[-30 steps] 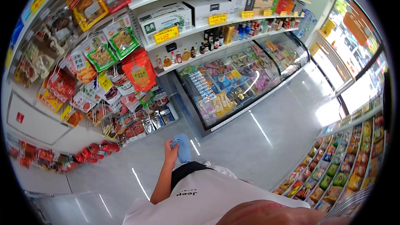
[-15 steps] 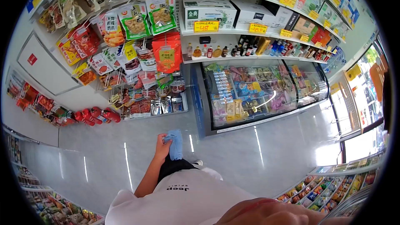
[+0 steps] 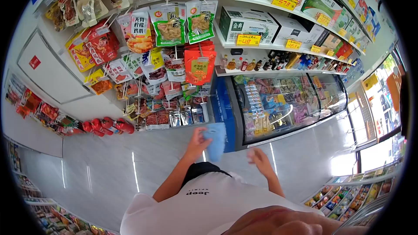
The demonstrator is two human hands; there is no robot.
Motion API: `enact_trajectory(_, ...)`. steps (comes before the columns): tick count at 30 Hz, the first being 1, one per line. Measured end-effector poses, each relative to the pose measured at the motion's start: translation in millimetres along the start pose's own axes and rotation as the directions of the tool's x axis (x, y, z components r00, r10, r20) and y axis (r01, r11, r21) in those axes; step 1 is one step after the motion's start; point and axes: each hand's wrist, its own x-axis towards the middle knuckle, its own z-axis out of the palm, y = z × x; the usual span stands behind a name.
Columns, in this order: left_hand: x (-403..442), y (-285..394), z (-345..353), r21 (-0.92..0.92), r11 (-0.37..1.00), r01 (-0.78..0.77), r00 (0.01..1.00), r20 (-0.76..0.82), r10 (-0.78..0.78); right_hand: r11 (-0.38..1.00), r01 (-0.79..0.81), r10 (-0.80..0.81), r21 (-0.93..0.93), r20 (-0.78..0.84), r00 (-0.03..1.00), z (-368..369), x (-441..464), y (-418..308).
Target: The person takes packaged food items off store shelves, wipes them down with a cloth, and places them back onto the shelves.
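Note:
In the head view my left hand (image 3: 198,144) is closed on a light blue cloth (image 3: 215,141), which hangs from the fingers in front of my waist. The cloth is held above the floor, short of the hanging snack rack. My right hand (image 3: 260,160) is to the right of the cloth and apart from it, with nothing visible in it. Its fingers look slightly bent and a little apart, with some blur. Beyond both hands stands a glass-topped chest freezer (image 3: 287,109) with packaged goods inside.
Hanging snack packets (image 3: 200,67) fill the rack ahead. Milk cartons (image 3: 248,24) and small bottles (image 3: 244,65) stand on shelves above the freezer. Red fire extinguishers (image 3: 109,126) are on the floor at left. More stocked shelves (image 3: 348,196) are at lower right. Grey floor (image 3: 100,156) surrounds me.
My left hand has moved forward and to the right with the blue cloth. My right hand has come into view. The rack and freezer appear shifted right, and the rack looks nearer.

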Motion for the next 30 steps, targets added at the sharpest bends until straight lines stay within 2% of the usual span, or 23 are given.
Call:
enact_trajectory(2,14.4,15.0,10.3,-0.027,0.991,-0.133,0.98,0.146,0.135,0.944,-0.073,0.033,0.323,0.13,0.991,57.0,23.1,-69.8)
enact_trajectory(4,20.4,34.0,13.6,-0.03,0.971,-0.237,0.936,0.262,0.236,0.99,0.078,-0.098,0.118,0.176,0.98,96.1,40.6,-81.3)
enact_trajectory(5,24.2,44.7,6.6,0.001,0.975,-0.223,0.928,0.307,0.212,0.987,0.158,-0.157,0.012,0.211,0.965,108.8,49.3,-83.6)
enact_trajectory(6,28.7,56.5,-0.9,0.034,0.977,-0.21,0.919,0.347,0.186,0.988,0.132,-0.142,0.079,0.152,0.978,119.0,55.7,-79.5)
enact_trajectory(7,29.5,72.3,-7.3,0.068,0.979,-0.193,0.911,0.384,0.153,0.984,0.165,-0.172,0.07,0.099,0.98,126.1,58.4,-79.1)
enact_trajectory(8,19.6,125.8,-18.8,0.311,0.929,-0.202,0.918,0.39,0.069,0.979,0.197,-0.199,0.059,0.045,0.979,130.3,60.6,-78.8)
enact_trajectory(9,29.5,146.8,-38.3,0.426,0.781,-0.458,0.878,0.355,0.321,0.973,0.228,-0.228,0.045,-0.009,0.974,134.4,63.7,-79.2)
enact_trajectory(10,38.5,167.4,-59.5,0.531,0.553,-0.642,0.76,0.35,0.547,0.968,0.246,-0.242,0.044,-0.077,0.967,138.8,64.3,-83.3)
enact_trajectory(11,40.2,214.5,-84.2,0.592,0.431,-0.681,0.697,0.343,0.63,0.971,0.234,-0.227,0.057,-0.113,0.967,141.6,67.3,-79.9)
enact_trajectory(12,35.5,258.6,-107.8,0.51,0.523,-0.683,0.705,0.273,0.654,0.971,0.228,-0.217,0.066,-0.151,0.965,141.2,72.9,-74.0)
enact_trajectory(13,34.7,298.0,-126.9,0.418,0.494,-0.762,0.609,0.202,0.767,0.973,0.217,-0.2,0.074,-0.19,0.961,142.0,73.7,-71.1)
enact_trajectory(15,11.4,384.7,-146.0,0.295,0.149,-0.944,0.202,0.156,0.967,0.978,0.202,-0.184,0.059,-0.224,0.957,147.4,73.1,-72.2)
enact_trajectory(16,-0.7,421.1,-151.6,0.257,-0.076,-0.963,-0.035,0.162,0.986,0.976,0.211,-0.196,0.047,-0.228,0.954,149.8,72.6,-71.7)
enact_trajectory(17,-8.2,439.6,-153.1,0.226,-0.238,-0.945,-0.196,0.196,0.961,0.974,0.225,-0.211,0.035,-0.229,0.95,151.9,74.2,-71.6)
enact_trajectory(18,-12.9,454.8,-154.4,0.2,-0.362,-0.91,-0.314,0.236,0.92,0.975,0.22,-0.205,0.041,-0.237,0.95,154.5,74.5,-70.9)
enact_trajectory(19,-11.5,461.3,-153.0,0.177,-0.425,-0.887,-0.371,0.272,0.888,0.975,0.218,-0.201,0.047,-0.243,0.949,157.6,76.3,-69.6)
enact_trajectory(21,-6.7,470.6,-151.2,0.146,-0.494,-0.857,-0.43,0.325,0.842,0.979,0.196,-0.179,0.048,-0.24,0.954,157.1,86.9,-72.7)
enact_trajectory(23,2.6,476.0,-149.3,0.137,-0.517,-0.845,-0.445,0.356,0.821,0.99,0.133,-0.118,0.054,-0.229,0.966,156.6,91.5,-72.1)
enact_trajectory(30,38.4,483.7,-134.5,0.111,-0.544,-0.832,-0.465,0.398,0.791,0.976,0.218,-0.217,-0.019,-0.21,0.953,139.9,143.5,-75.0)
